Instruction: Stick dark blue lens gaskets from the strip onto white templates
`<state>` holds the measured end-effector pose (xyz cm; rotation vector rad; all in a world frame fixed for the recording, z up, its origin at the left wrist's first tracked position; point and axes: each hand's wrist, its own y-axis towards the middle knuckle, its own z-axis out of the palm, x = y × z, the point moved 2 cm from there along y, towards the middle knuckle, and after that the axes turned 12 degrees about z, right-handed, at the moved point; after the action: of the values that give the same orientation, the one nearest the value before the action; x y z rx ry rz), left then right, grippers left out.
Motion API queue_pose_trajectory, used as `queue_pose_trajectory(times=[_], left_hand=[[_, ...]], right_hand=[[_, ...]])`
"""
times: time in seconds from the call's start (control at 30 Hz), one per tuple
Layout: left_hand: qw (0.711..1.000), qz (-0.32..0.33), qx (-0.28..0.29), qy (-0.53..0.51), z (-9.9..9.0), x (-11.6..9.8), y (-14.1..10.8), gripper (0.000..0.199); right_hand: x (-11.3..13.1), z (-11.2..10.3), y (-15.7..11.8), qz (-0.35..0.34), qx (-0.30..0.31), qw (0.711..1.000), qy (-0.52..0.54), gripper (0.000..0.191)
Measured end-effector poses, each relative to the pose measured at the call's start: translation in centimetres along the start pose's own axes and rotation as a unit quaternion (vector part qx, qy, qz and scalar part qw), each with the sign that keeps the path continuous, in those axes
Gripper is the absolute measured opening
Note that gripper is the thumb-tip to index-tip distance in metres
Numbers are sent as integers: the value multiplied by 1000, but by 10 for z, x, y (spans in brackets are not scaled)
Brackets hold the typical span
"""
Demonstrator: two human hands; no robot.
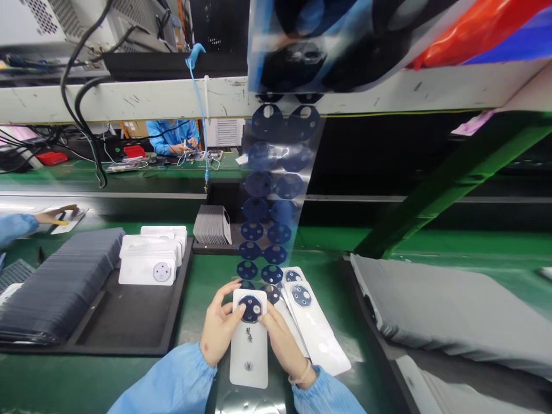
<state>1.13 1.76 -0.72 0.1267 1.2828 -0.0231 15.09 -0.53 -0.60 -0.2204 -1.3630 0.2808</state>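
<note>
While both hands' fingers [233, 313] pinch its sides, the white phone cover [249, 345] lies between them.

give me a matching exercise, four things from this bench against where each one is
Things:
1. white cover
2. film strip
3. dark stack
4. co-worker's hand

Places:
A. hanging from above, down to the bench
B. far left, on a white sheet
C. between the left hand and right hand
D. in the black tray at left

Pairs: 1-C, 2-A, 3-D, 4-B
</note>
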Motion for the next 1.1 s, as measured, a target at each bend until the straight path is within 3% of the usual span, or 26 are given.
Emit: queue_pose_trajectory(times=[0.27, 0.57, 0.77, 1.1], left_hand=[[999, 39, 22, 18, 0, 0, -3, 34], [998, 49, 25, 24, 2, -6, -5, 28], [998, 46, 28, 20, 3, -6, -6, 31], [1000, 2, -20, -22, 0, -12, 0, 38]], right_hand=[[-8, 4, 0, 95, 43, 989, 110, 42], [-8, 5, 0, 149, 76, 976, 140, 47], [-5, 10, -4, 153, 54, 975, 153, 46], [0, 10, -3, 78, 64, 989, 106, 47]])
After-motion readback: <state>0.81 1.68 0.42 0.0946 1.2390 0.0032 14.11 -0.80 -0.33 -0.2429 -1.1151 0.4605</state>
